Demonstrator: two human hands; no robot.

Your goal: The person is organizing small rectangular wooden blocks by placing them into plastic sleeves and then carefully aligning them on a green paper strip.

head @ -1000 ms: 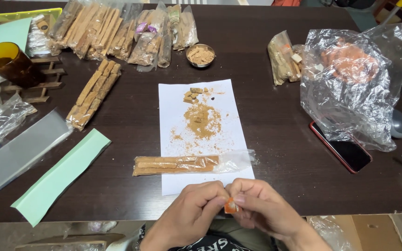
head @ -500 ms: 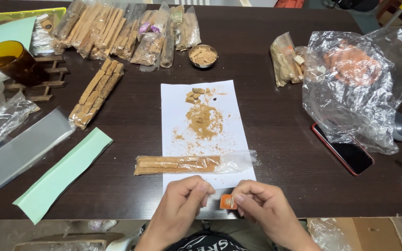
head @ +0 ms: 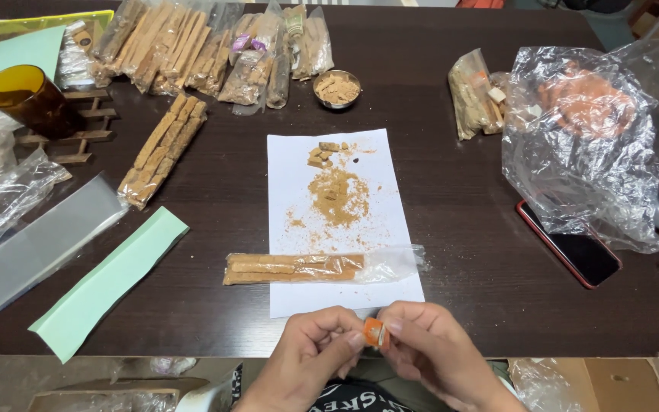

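My left hand (head: pixel 310 358) and my right hand (head: pixel 432 355) meet at the near table edge, both pinching a small orange packet (head: pixel 374 333) between thumbs and fingertips. Just beyond them lies a clear bag of tan sticks (head: pixel 299 268) across the bottom of a white paper sheet (head: pixel 335 301). Brown powder and small crumbs (head: pixel 337 194) are scattered on the upper part of the sheet.
A small bowl of tan pieces (head: pixel 337 88) and several bagged stick bundles (head: pixel 192 53) lie at the back. Another stick bundle (head: pixel 163 149), a green paper strip (head: pixel 112 281) and an amber glass (head: pixel 28 99) are on the left. A crumpled plastic bag (head: pixel 596 145) and phone (head: pixel 570 244) sit right.
My hands have moved slightly apart and lifted the orange packet into plain sight between the fingertips. Nothing on the table has moved.
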